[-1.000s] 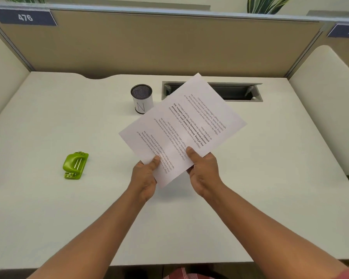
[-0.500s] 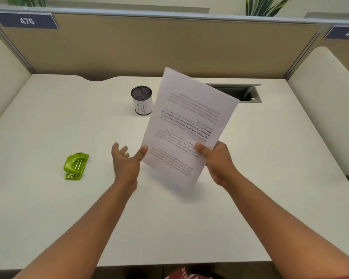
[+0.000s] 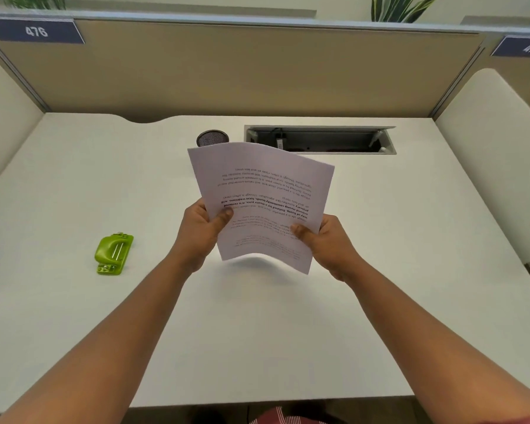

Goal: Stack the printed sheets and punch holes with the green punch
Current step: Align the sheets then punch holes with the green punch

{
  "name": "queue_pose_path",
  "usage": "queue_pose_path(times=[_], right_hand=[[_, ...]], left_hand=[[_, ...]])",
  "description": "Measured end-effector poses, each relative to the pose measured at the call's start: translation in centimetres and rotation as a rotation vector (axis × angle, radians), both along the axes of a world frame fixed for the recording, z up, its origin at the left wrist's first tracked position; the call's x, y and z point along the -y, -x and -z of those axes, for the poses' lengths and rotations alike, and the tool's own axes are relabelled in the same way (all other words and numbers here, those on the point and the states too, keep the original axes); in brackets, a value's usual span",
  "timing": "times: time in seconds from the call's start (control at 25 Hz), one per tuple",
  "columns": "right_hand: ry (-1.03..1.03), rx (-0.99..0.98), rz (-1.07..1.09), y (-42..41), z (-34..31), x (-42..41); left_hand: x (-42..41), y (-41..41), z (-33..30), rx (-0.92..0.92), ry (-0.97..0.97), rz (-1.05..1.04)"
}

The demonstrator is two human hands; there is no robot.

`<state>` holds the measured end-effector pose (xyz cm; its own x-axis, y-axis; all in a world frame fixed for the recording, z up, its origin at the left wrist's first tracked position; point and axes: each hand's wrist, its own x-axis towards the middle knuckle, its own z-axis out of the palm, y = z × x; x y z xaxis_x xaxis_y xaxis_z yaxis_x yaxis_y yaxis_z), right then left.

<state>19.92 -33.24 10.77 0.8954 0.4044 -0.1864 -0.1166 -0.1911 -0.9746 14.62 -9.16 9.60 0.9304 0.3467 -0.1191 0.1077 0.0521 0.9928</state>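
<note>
Left hand [image 3: 200, 232] and right hand [image 3: 329, 244] both grip the printed sheets [image 3: 263, 191] above the desk [image 3: 74, 185]. Green punch [image 3: 114, 254] lies well left, untouched.

There is one view only, from a wide-angle camera on the person's head, looking forward and steeply down across the white desk [image 3: 74, 185]. Both forearms run in from the bottom corners and fill the near ground. The desk's near edge shows low in the frame; the tan partition [image 3: 257, 68] closes off the far side, with side panels bowing outward at the edges
</note>
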Motion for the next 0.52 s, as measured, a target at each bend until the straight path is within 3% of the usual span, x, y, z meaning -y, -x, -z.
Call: queue_pose_path(times=[0.2, 0.52], right_hand=[[-0.061, 0.051, 0.064, 0.3, 0.4, -0.3], [-0.008, 0.010, 0.125, 1.1, 2.1, -0.4]], left_hand=[[1.0, 0.1, 0.0, 0.062, -0.032, -0.076], [1.7, 1.1, 1.7, 0.018, -0.029, 0.002]])
